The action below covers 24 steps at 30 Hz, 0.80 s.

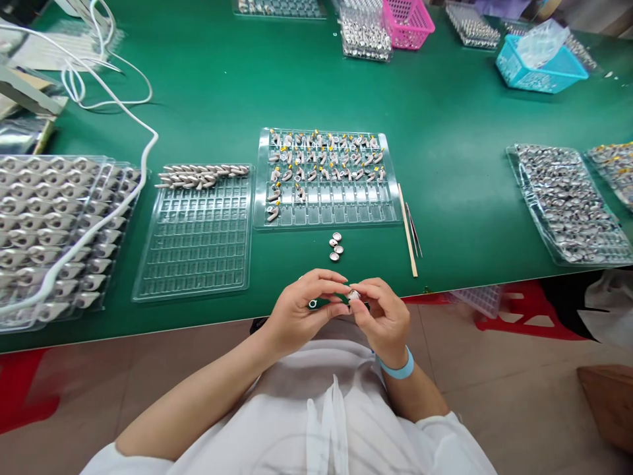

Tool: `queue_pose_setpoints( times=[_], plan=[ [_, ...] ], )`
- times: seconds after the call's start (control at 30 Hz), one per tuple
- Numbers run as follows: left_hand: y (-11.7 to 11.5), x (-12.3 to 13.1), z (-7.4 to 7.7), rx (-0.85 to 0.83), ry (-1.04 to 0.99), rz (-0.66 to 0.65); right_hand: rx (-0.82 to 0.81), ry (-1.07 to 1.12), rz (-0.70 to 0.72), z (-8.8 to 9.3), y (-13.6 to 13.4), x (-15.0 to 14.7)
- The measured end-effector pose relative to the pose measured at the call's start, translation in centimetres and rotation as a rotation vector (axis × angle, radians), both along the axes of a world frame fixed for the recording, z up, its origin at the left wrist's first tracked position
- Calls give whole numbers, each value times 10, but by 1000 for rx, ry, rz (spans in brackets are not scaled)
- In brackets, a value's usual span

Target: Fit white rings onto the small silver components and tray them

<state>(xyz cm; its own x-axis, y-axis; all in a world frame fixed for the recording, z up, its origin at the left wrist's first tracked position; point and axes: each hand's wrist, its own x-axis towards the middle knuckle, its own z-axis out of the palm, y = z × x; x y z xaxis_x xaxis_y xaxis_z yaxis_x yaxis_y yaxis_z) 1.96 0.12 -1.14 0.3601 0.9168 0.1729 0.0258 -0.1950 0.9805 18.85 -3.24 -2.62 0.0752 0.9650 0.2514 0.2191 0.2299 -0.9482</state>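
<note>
Near the table's front edge, a small round silvery part [353,295] is pinched between the thumb and fingers of my right hand [383,316]. My left hand [306,307] touches the same part from the left with thumb and fingertips; a small ring-like piece [312,304] shows beneath its fingers. Several small round parts [336,247] lie on the green table just beyond my hands. Behind them sits a clear tray [326,214] with rows of grey curved pieces with yellow bits. A second clear tray [192,251], to the left, has grey pieces along its top.
A wooden stick [408,231] and tweezers [414,229] lie right of the middle tray. Stacked trays of grey parts [49,231] and a white cable [148,148] are at left. Filled trays [573,204] stand right; pink [408,23] and blue baskets [539,72] are farther back.
</note>
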Motion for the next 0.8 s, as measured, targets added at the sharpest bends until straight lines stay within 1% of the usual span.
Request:
queue_pose_setpoints(
  times=[0.07,0.13,0.2,0.27,0.33,0.4,0.47,0.5,0.6,0.7,0.8],
  plan=[
    [4,-3,-2,289,129,30,-37,50,36,0,1,-1],
    [8,-5,-3,512,190,46,-58,77,70,1,1,-1],
    [11,-8,-3,643,224,24,-80,87,100,2,0,0],
    [12,-10,-2,707,255,11,-101,87,128,4,-1,2],
    [11,-11,-2,731,276,39,-111,91,158,6,-2,4],
    [9,-12,-2,731,299,101,-109,101,171,8,-3,6],
    [7,-12,-3,722,324,143,-102,109,160,9,-4,6],
    [7,-11,-3,715,329,145,-101,109,147,9,-4,5],
    [8,-9,-1,667,277,79,-103,86,98,9,-4,3],
    [10,-7,1,560,168,7,-88,55,67,8,-4,1],
    [11,-6,3,457,113,-10,-60,44,68,7,-4,1]
  ],
)
